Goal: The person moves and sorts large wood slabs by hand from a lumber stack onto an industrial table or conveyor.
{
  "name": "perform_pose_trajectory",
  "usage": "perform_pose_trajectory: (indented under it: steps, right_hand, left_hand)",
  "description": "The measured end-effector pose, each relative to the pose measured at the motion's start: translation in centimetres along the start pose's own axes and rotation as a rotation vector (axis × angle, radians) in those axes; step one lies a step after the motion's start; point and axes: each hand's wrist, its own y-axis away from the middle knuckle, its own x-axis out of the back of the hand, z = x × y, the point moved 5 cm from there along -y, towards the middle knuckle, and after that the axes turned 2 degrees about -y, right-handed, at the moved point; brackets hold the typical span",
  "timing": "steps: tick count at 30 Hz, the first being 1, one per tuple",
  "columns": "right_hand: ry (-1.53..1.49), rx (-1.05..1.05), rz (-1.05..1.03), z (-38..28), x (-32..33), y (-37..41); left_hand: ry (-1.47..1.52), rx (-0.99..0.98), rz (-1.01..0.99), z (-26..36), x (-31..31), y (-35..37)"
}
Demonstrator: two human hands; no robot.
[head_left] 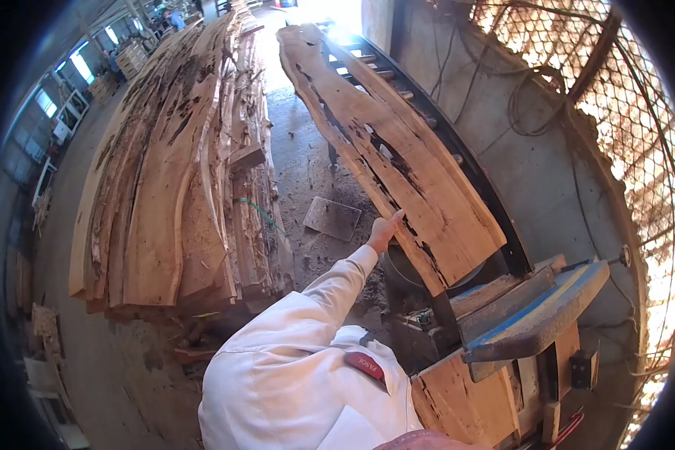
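The left hand (383, 232) meets the near edge of the long slab (397, 161), thumb up on the wood; its fingers are hidden, so I cannot tell whether they grip. The slab lies slanted on a roller track (466, 176), with a stack of boards (172, 172) across the floor aisle.

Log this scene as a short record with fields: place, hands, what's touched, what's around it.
place: timber shed, concrete floor
slab: long, cracked, rough-edged, lying on a roller track
left hand: white sleeve, at the slab's near edge
right hand: not in view
left of slab: stack of boards
floor: flat plate
right: mesh fence
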Motion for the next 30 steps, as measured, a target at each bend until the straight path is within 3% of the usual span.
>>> perform_pose_trajectory:
  steps: [3,4,5,6,7,8,9,10,12,15,19,21,24,26,27,30]
  right_hand:
    - [0.105,0.132,-0.028,-0.5,3.8,-0.5]
    - [0.318,0.340,-0.100,0.9,6.0,-2.4]
    - [0.552,0.528,-0.122,2.6,9.2,-4.3]
    - [0.749,0.605,-0.113,6.0,16.1,-8.8]
    - [0.878,0.819,-0.068,2.2,12.2,-1.5]
    - [0.659,0.608,-0.123,0.0,7.8,1.5]
    - [0.271,0.248,-0.103,-1.6,5.1,4.0]
    - [-0.108,-0.038,0.024,-4.1,1.7,7.2]
    - [-0.320,-0.220,0.170,-6.0,-0.5,10.5]
    - [-0.383,-0.293,0.153,-3.9,0.5,9.0]
    - [-0.413,-0.273,0.014,-1.0,2.1,6.6]
    - [-0.370,-0.210,0.048,-1.4,2.3,6.8]
    - [-0.491,-0.301,0.023,-3.7,-0.9,10.0]
    - [-0.175,-0.038,-0.063,-2.6,0.4,9.6]
    - [-0.087,0.041,-0.081,-1.5,1.4,9.1]
    - [-0.357,-0.214,-0.030,-1.5,0.9,8.9]
  left_hand:
    - [0.046,0.013,-0.043,0.2,-0.3,0.3]
    - [0.196,0.005,-0.151,-0.2,-0.8,0.0]
    - [0.143,-0.047,-0.186,-1.4,-0.5,-2.0]
    - [0.251,0.048,-0.248,-2.2,-0.7,-2.2]
    - [0.209,0.053,-0.225,-1.3,-0.8,-1.5]
    - [0.158,0.035,-0.196,-0.9,-0.5,-1.3]
    - [0.116,0.001,-0.152,-0.2,-0.4,-0.5]
    - [0.105,0.018,-0.154,0.2,-0.8,0.4]
    - [0.084,0.033,-0.139,2.0,-1.1,2.4]
    - [0.102,-0.004,-0.195,1.1,-0.8,1.7]
    - [0.061,-0.031,-0.083,0.8,0.1,1.1]
    - [0.019,0.002,-0.064,1.0,-0.2,1.6]
    - [0.021,0.059,-0.140,-0.9,0.5,-0.1]
    - [-0.033,-0.016,-0.202,-2.2,1.2,-1.1]
    - [0.102,0.025,-0.258,-3.7,1.1,-2.4]
    - [0.095,0.021,-0.215,-1.8,0.5,-0.6]
